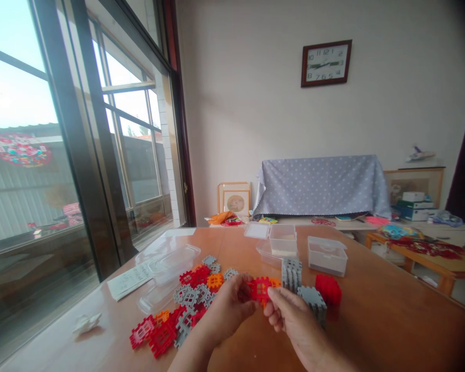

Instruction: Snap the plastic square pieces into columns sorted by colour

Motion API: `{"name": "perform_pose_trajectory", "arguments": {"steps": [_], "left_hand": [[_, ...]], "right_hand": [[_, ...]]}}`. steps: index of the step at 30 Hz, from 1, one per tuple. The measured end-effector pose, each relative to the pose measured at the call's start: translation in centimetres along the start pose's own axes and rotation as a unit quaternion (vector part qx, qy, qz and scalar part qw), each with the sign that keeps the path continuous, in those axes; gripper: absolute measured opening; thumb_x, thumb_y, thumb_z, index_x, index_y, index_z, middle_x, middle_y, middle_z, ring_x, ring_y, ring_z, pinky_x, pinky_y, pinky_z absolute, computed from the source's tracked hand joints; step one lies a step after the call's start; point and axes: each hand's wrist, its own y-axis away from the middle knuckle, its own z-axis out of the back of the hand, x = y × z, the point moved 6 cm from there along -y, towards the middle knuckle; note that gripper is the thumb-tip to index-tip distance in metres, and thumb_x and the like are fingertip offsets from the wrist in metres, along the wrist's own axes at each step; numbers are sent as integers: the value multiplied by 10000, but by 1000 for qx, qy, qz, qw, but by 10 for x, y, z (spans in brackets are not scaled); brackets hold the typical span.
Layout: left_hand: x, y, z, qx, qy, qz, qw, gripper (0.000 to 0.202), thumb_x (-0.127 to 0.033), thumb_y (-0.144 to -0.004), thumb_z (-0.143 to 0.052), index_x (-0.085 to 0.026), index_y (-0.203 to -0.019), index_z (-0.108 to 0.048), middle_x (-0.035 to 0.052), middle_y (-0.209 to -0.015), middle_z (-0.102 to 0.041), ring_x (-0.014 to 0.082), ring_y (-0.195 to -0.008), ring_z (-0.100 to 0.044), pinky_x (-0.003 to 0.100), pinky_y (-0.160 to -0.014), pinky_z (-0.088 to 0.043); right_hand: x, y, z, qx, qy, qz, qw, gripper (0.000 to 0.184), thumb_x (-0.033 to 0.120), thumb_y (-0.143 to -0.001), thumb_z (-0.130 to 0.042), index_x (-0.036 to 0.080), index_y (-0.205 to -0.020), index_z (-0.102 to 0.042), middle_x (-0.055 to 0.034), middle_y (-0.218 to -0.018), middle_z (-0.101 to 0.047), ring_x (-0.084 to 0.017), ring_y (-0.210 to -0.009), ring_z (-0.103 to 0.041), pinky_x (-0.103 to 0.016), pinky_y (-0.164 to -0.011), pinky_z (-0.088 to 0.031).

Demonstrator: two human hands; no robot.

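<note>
My left hand (228, 306) and my right hand (290, 316) meet above a wooden table (372, 305), pinching a red plastic waffle block (259, 289) from either side. An orange block (274, 282) seems joined to its far edge. To the left of my hands lies a loose heap of red, orange and grey waffle blocks (189, 305). Right of my right hand stand two stacks of grey blocks (292, 274) (313, 305) and a stack of red blocks (328, 290).
Clear plastic boxes (327, 256) (282, 240) stand at the table's far side, with a clear lid (170, 268) on a printed paper sheet (129, 279) to the left. A white crumpled object (86, 324) lies near the window (101, 129) side.
</note>
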Motion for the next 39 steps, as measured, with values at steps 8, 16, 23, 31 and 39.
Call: {"name": "perform_pose_trajectory", "arguments": {"steps": [8, 16, 23, 31, 39], "left_hand": [[22, -7, 57, -202, -92, 35, 974, 520, -341, -741, -778, -167, -1215, -651, 128, -1250, -638, 293, -1197, -572, 367, -975, -445], [45, -18, 57, -189, -203, 42, 960, 495, -298, -693, -756, -184, -1172, -701, 106, -1236, -596, 304, -1224, -542, 391, -1080, -395], [50, -22, 57, -181, -227, 54, 955, 487, -288, -688, -739, -184, -1162, -710, 109, -1234, -582, 308, -1226, -531, 385, -1077, -392], [56, -24, 57, -185, -215, 68, 956, 492, -273, -651, -758, -203, -1137, -722, 93, -1206, -599, 309, -1214, -532, 376, -1071, -387], [55, -21, 56, -181, -185, 65, 964, 567, -282, -655, -769, -151, -1202, -700, 133, -1264, -587, 327, -1241, -530, 388, -1088, -378]], "right_hand": [[2, -1, 2, -13, 36, 5, 999, 420, 620, -899, -669, 201, -908, -693, -14, -757, -670, -145, -645, -554, -252, -575, -386], [6, 0, 5, -25, 44, 28, 998, 424, 609, -887, -680, 198, -782, -667, -21, -735, -659, -146, -635, -549, -264, -571, -382], [10, -1, 7, -42, 45, 35, 997, 428, 604, -871, -688, 202, -728, -643, -20, -701, -646, -149, -615, -534, -267, -555, -373], [11, 0, 7, -51, 56, 32, 997, 441, 624, -846, -695, 206, -714, -646, -27, -700, -651, -153, -612, -532, -273, -553, -370], [11, 0, 8, -56, 47, 28, 997, 428, 616, -836, -711, 206, -730, -650, -21, -704, -647, -148, -611, -525, -272, -555, -366]]}}
